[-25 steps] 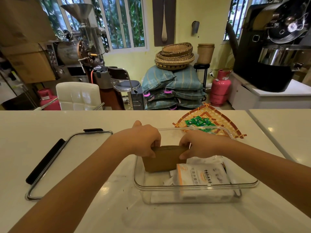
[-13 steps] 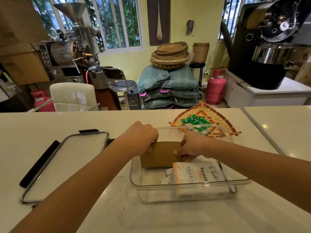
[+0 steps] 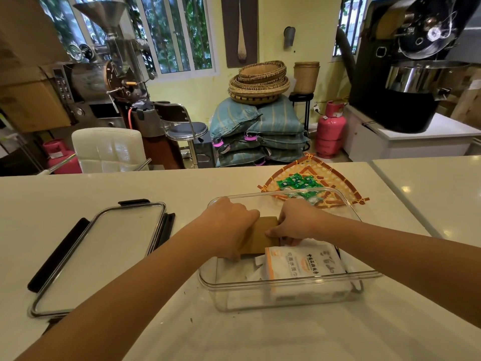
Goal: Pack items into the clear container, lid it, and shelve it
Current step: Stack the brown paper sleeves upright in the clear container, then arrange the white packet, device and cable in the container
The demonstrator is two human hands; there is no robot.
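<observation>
Left hand: our left hand is curled over the left end of the flat brown kraft-paper pouch, fingers closed on its edge; we judge this steadies it as it goes down.
Right hand: our right hand pinches the pouch's right end, thumb on the front face.
Pouch: held inside the clear rectangular plastic container, tilted, its lower edge hidden; we cannot tell whether it touches the floor.
Neighbour: it sits just behind the white printed sachet pack with orange trim, likely to fill the free rear-left space.
Lid: the clear black-clipped lid lies flat to the left, within reach for closing.
Remaining stock: green sachets rest on the woven bamboo tray beyond the container.
Change: against half a second ago, our hands are closer together and the pouch looks lower and more covered.
Stage: packing, we judge; lidding not yet begun.
</observation>
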